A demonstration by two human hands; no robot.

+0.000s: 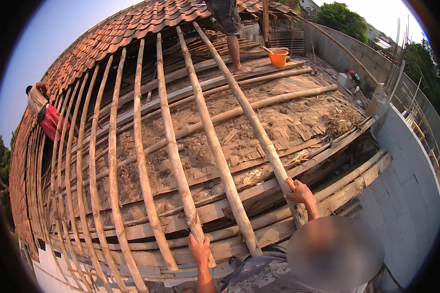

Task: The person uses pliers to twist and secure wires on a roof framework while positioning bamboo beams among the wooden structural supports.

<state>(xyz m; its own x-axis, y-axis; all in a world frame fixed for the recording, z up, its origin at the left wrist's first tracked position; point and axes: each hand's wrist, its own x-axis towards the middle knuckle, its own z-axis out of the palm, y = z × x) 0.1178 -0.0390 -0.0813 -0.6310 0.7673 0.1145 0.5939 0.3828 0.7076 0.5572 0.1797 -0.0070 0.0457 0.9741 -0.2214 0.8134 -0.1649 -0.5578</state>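
My left hand grips the lower end of a bamboo pole that runs up the roof frame. To its right, my right hand is closed on a small orange object, possibly a handle, against the rightmost long pole. Another bamboo pole lies between my hands. Beneath the poles are cross timbers and a dusty woven bamboo mat. A blurred patch hides part of my right arm.
Red roof tiles line the top. A person in red shorts clings at the left; another's bare leg stands above beside an orange bucket. A grey block wall borders the right, with upright steel rods behind.
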